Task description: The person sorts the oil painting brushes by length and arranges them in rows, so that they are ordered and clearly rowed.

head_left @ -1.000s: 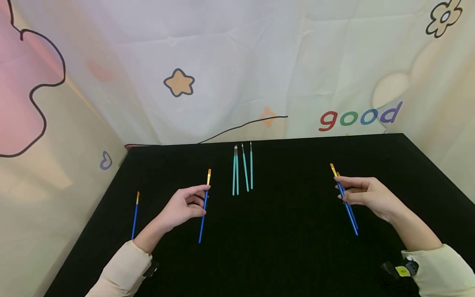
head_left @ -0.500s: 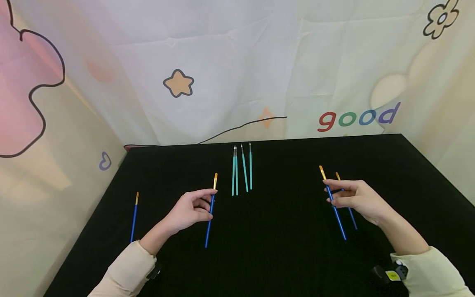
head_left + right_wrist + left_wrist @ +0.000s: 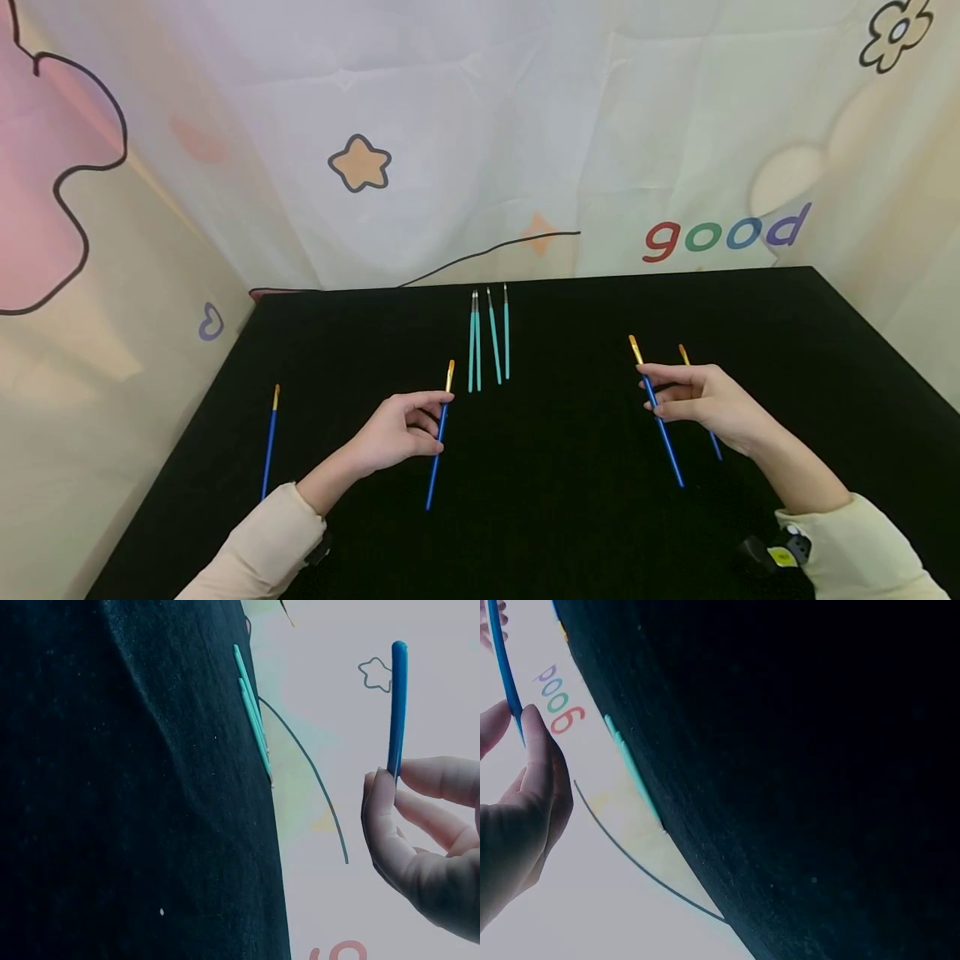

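Observation:
My left hand (image 3: 401,429) pinches a blue-handled paintbrush (image 3: 436,467) between thumb and fingers, its gold ferrule and orange bristles pointing away from me. In the left wrist view that brush's blue handle (image 3: 504,671) rises past the fingertips. On the other side, my right hand (image 3: 701,400) grips a second blue paintbrush (image 3: 667,446), bristles up and leaning left in the head view. The right wrist view shows the handle end (image 3: 400,697) above the pinching thumb and fingers. Both brushes appear raised over the black table.
One blue paintbrush (image 3: 271,446) lies at the left, partly behind the left sleeve. Another blue paintbrush (image 3: 714,442) lies behind the right hand. Several thin turquoise brushes (image 3: 492,337) lie side by side at the back of the black table (image 3: 555,500). A printed curtain (image 3: 480,150) hangs behind.
Both hands have moved inward with their paintbrushes, the left one rightward and slightly nearer, the right one leftward. The blue brush lying behind the right hand now shows apart from the held one.

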### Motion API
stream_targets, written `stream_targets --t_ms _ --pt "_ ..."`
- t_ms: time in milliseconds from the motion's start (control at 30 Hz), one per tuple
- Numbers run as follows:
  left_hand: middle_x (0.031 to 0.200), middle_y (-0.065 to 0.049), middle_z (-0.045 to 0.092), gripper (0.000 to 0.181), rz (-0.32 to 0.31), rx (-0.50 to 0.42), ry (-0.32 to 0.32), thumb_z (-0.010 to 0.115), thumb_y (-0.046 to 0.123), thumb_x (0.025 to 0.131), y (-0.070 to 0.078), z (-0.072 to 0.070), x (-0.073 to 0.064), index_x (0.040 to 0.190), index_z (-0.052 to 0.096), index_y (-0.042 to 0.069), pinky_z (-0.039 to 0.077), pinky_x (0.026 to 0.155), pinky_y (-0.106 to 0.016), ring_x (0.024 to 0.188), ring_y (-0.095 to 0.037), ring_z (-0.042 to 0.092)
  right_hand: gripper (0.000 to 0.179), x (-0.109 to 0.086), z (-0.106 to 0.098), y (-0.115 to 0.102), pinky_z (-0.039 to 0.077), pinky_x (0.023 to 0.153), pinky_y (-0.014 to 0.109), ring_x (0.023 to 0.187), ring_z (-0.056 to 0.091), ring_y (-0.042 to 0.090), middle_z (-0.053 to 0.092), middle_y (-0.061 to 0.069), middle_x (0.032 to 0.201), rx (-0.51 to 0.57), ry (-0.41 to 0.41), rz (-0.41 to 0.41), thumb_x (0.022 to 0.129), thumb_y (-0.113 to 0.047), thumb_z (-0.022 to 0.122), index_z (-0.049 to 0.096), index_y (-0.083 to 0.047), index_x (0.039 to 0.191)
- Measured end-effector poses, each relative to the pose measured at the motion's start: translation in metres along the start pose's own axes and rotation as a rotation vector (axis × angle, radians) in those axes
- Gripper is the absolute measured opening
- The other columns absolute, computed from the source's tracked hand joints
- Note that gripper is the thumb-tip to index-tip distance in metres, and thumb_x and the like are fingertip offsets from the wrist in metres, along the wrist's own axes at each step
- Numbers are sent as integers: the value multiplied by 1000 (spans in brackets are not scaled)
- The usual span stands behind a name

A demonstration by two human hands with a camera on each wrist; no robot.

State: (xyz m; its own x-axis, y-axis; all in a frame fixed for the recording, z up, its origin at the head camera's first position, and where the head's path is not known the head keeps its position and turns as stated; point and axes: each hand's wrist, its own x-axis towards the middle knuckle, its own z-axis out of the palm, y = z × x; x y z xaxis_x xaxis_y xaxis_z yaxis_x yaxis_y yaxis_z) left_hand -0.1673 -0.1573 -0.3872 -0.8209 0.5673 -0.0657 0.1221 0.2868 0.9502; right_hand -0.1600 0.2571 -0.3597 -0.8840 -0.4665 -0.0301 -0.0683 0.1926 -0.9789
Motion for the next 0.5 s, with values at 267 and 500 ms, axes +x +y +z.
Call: stream_targets --t_ms 267,500 --pt "108 -16 46 58 -22 36 -21 63 -7 77 0 6 1 131 42 -4 51 71 -29 86 -21 57 55 3 4 -1 51 76 29 93 61 21 56 7 110 -38 22 47 83 0 58 35 10 133" --pt "107 -17 47 58 -42 34 -57 65 -6 76 1 15 2 130 43 -5 52 70 -31 83 -19 58 55 5 6 -2 51 77 29 94 61 21 55 12 112 -29 12 66 84 -1 58 35 10 133"
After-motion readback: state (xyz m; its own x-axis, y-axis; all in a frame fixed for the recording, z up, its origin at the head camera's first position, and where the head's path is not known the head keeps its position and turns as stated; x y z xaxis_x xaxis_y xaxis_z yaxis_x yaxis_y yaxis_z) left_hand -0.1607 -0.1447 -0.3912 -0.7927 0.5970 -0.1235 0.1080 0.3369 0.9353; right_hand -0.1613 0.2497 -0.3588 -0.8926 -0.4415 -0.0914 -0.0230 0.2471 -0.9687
